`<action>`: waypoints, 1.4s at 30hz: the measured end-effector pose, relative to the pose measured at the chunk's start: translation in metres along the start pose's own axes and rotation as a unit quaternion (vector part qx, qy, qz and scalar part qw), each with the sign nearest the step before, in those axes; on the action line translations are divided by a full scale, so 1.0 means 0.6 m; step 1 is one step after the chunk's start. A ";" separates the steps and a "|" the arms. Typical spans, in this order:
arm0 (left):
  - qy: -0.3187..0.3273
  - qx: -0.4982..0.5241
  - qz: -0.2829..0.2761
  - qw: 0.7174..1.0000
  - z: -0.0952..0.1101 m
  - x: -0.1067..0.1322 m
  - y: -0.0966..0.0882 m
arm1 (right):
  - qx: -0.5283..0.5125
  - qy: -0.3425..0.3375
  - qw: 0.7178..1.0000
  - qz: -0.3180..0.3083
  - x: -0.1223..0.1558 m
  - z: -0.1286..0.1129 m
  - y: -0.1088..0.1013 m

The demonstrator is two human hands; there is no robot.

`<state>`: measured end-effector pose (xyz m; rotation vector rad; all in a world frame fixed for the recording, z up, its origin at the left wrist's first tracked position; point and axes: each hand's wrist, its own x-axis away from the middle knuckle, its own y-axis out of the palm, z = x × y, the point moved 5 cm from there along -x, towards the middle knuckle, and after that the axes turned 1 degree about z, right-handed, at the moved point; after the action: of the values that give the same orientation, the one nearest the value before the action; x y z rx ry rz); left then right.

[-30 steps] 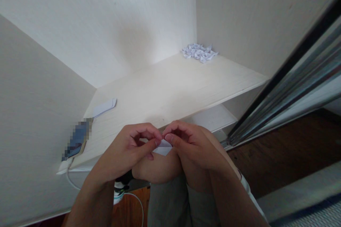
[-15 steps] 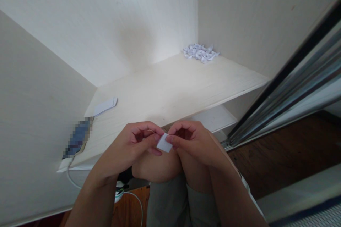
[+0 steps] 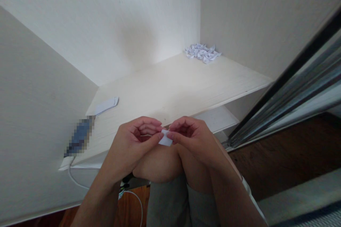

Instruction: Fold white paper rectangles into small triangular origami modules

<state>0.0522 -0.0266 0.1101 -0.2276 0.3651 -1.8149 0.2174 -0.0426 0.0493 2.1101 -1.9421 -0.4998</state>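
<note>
A small folded piece of white paper (image 3: 165,139) is pinched between my two hands, just above my knees. My left hand (image 3: 138,138) grips its upper left edge with thumb and fingers. From the other side, my right hand (image 3: 190,134) holds the upper right edge, its thumb lying on the paper. The fingers behind the paper are partly hidden. On the shelf (image 3: 149,88) beyond my hands, a heap of folded white paper pieces (image 3: 203,53) lies in the back right corner. At the left end rests a stack of white paper strips (image 3: 107,105).
A pixelated blue item (image 3: 80,136) lies at the shelf's left front, with a white cable (image 3: 77,183) hanging below. A lower shelf (image 3: 217,118) shows under the front edge. Metal sliding-door rails (image 3: 287,88) stand at the right. My knees (image 3: 160,163) are under my hands.
My left thumb has moved onto the paper's upper left part, and the left fingers have drawn up behind it. The paper has turned slightly and risen a little. Both hands still hold it.
</note>
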 end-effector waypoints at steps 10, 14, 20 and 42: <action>-0.044 0.100 0.018 0.994 -0.020 -0.001 0.017 | -0.005 -0.003 0.998 0.064 -0.006 0.003 -0.010; -0.047 0.109 0.038 0.992 -0.021 -0.003 0.016 | 0.000 0.035 0.997 0.064 -0.004 0.007 -0.008; -0.025 0.050 0.048 0.997 -0.021 -0.001 0.015 | 0.018 0.033 0.997 0.066 -0.004 0.013 -0.007; 0.346 -0.203 0.112 0.909 0.034 0.068 0.000 | 0.291 -0.354 0.888 0.034 0.057 -0.059 0.022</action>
<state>0.0479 -0.0687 0.1280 0.1846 1.2262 -1.5258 0.2217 -0.0799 0.0838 2.3972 -2.8584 -0.8545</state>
